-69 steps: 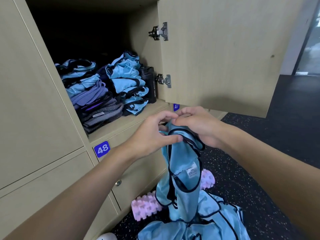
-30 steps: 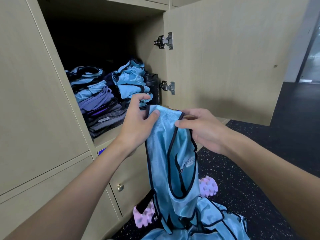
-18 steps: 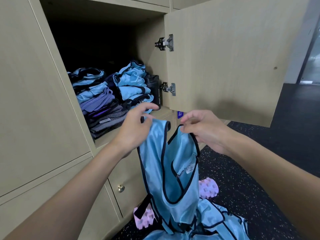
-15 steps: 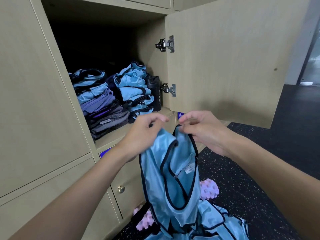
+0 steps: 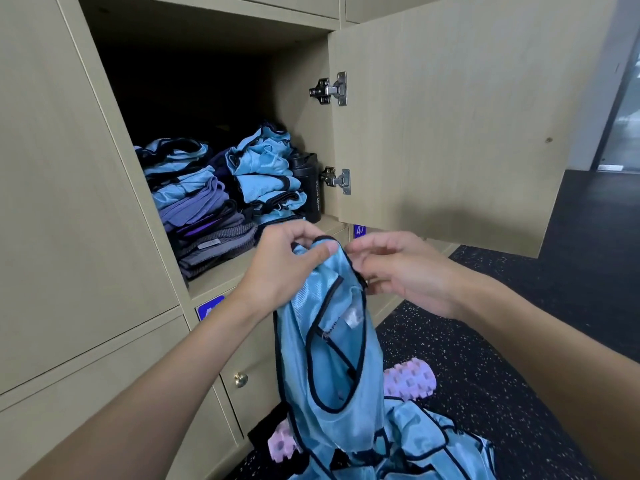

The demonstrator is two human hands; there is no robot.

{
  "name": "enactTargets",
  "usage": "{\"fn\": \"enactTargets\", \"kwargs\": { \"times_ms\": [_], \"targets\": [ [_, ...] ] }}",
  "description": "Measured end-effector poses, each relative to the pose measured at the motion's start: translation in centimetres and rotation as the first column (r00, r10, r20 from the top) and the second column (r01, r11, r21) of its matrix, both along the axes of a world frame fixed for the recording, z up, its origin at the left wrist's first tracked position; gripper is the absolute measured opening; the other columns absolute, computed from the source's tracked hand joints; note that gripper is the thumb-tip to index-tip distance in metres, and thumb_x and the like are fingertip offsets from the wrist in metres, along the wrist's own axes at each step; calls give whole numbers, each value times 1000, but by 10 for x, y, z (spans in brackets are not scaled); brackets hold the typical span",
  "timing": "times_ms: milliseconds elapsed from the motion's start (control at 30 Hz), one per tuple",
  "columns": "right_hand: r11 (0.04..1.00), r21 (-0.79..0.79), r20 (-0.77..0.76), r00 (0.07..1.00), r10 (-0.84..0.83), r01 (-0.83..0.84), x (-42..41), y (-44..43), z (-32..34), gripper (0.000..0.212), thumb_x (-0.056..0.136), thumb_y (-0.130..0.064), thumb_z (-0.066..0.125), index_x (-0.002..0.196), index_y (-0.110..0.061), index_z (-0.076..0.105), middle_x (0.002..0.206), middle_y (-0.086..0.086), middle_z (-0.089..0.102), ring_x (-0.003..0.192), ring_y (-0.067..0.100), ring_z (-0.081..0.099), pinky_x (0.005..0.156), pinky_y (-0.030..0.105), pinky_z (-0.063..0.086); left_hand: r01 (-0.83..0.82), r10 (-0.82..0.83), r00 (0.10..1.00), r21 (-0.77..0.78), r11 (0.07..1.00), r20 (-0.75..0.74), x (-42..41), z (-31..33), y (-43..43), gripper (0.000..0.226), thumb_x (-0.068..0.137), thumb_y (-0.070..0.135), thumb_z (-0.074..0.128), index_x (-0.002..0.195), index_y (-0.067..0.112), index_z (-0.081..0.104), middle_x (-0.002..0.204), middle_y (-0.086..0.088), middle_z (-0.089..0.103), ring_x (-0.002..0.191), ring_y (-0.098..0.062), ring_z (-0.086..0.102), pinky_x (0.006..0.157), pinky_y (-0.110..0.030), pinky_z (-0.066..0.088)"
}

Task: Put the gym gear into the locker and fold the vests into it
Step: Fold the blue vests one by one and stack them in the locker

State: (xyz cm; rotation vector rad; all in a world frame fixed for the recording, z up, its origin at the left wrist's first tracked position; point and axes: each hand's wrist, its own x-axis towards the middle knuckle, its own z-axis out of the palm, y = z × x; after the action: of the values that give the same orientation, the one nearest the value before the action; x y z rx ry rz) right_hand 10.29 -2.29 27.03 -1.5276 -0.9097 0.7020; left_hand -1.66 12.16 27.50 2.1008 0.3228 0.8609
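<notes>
Folded stacks (image 5: 263, 171) sit in the locker (image 5: 218, 273) at eleven o'clock. The left hand (image 5: 287, 271) pinches a hanging vest (image 5: 332, 358); whether the right hand (image 5: 405, 271) grips, I can't tell. More vests (image 5: 426, 445) and a roller (image 5: 410, 377) wait at five o'clock.

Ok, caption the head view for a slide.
Left hand grips a black-trimmed light-blue mesh vest, right hand at its edge, before the open beige locker.

- Soft, even daylight; the brightest patch is the glass (image 5: 625, 109) at the upper right of the frame.
- The locker (image 5: 194, 98) sinks to near black toward its back, upper left.
- A faint, blurred shadow lies low on the open door (image 5: 450, 116).
- Wide-angle bending bows straight edges near the borders.
- The label (image 5: 353, 315) on the vest (image 5: 298, 375) is smeared, unreadable.
</notes>
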Motion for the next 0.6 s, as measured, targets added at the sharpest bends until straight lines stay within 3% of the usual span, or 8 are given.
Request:
{"fn": "enactTargets", "kwargs": {
  "times_ms": [100,200,333,400,500,600],
  "targets": [
    [995,-94,180,983,38,-21,-1,-1,-5,12,92,-1,63,96,-7,72,90,9,72,77,11,65,77,31,51,-74,73,997,1,997,40,-3,3,6,14,88,15,74,77,18,67,67,8,59,57,4,50,61,-11,42],
    [998,-31,233,971,-50,58,-1,-1,-3,16,93,-3,63,83,-10,73,82,4,72,73,9,64,73,26,53,-97,97,995,-17,995,-30,-5,2,8,7,89,15,73,89,18,66,74,8,67,66,8,56,65,-8,41],
    [992,46,266,955,-129,121,-5,1,-1,23,92,-3,61,75,-14,71,68,-4,67,64,7,58,67,22,52,88,-91,966,-22,996,-243,-8,1,-1,39,82,30,79,118,26,64,96,11,75,92,4,66,77,-4,44],
    [988,64,264,953,-150,137,-7,2,-1,25,92,-1,60,73,-15,70,66,-4,66,60,7,58,66,22,52,148,-147,949,-18,989,-278,-7,-2,-6,35,80,32,81,112,24,71,93,12,75,88,6,67,82,-10,46],
    [987,69,256,954,-155,142,-10,3,0,23,91,-1,61,74,-13,70,70,3,68,60,10,60,67,23,54,161,-151,962,27,987,-227,-3,-7,-11,8,81,22,80,83,16,75,71,13,69,67,5,58,72,-5,41],
    [988,81,221,964,-150,135,-10,3,0,19,91,-3,63,77,-13,71,76,4,69,64,10,62,73,27,56,161,-152,974,41,986,-169,-3,-8,-11,12,84,15,79,81,6,71,73,4,65,64,2,54,68,-7,42]
  ]
}}
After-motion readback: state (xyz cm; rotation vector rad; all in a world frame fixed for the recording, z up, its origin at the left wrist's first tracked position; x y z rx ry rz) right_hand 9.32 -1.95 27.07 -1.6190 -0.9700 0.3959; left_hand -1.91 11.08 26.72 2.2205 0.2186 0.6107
